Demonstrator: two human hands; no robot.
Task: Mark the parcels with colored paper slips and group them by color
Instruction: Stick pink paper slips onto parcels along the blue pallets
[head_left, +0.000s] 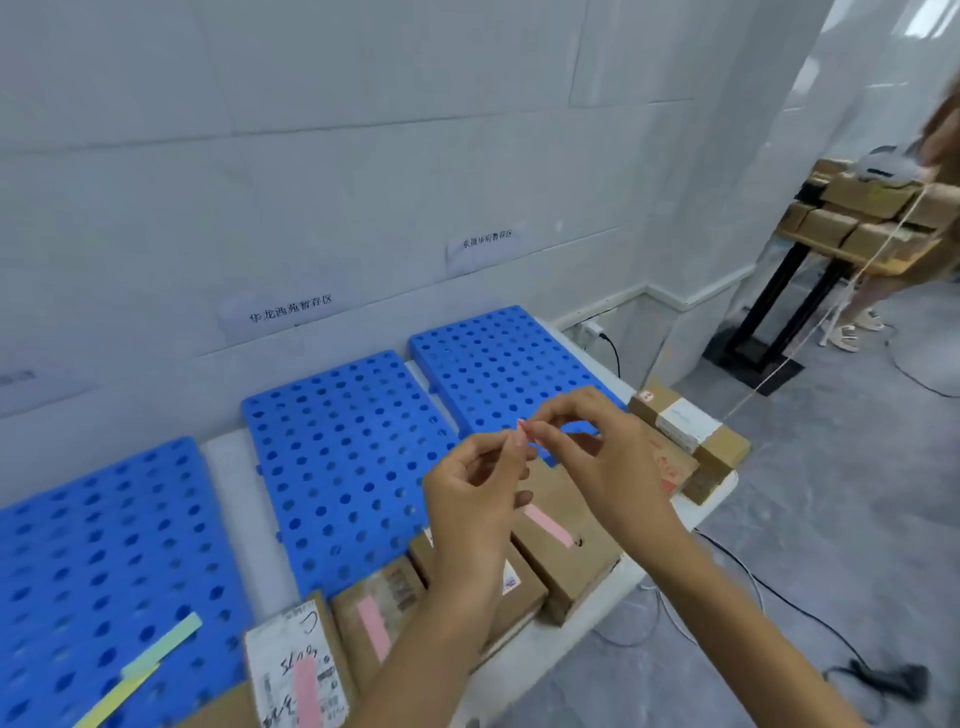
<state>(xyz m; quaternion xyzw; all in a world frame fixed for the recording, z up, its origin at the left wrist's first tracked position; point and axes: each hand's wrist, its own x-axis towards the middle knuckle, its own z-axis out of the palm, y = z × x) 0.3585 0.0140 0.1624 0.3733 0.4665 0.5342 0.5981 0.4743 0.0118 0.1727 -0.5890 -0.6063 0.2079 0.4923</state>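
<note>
The pink slip (525, 432) is being held in the air over the near edge of the right mat (493, 364), above the bench (228, 467). It is small and blurred, so its length cannot be told. The left hand (470, 486) is pinching one end between thumb and forefinger, its other fingers loosely curled. The right hand (597, 452) is pinching the other end in the same way, its other fingers arched.

Directly below, the tall parcel (566, 556), the middle parcel (379, 618) and the labelled parcel (293, 670) are each carrying a pink slip. A fourth parcel (519, 587) is lying partly hidden under the left wrist and is showing no slip. The end parcels (685, 431) at the right end of the bench are also showing none.

Probable faults from here:
- The slip may tear or fold onto itself if the hands pull apart unevenly.
- A released slip may fall through a mat hole.
- The slip may land on a parcel that is already marked.
- A forearm may push the front-edge parcels off the bench.
- The loose green slip (166, 644) and yellow slip (114, 696) on the left mat (104, 545) may be swept away.
</note>
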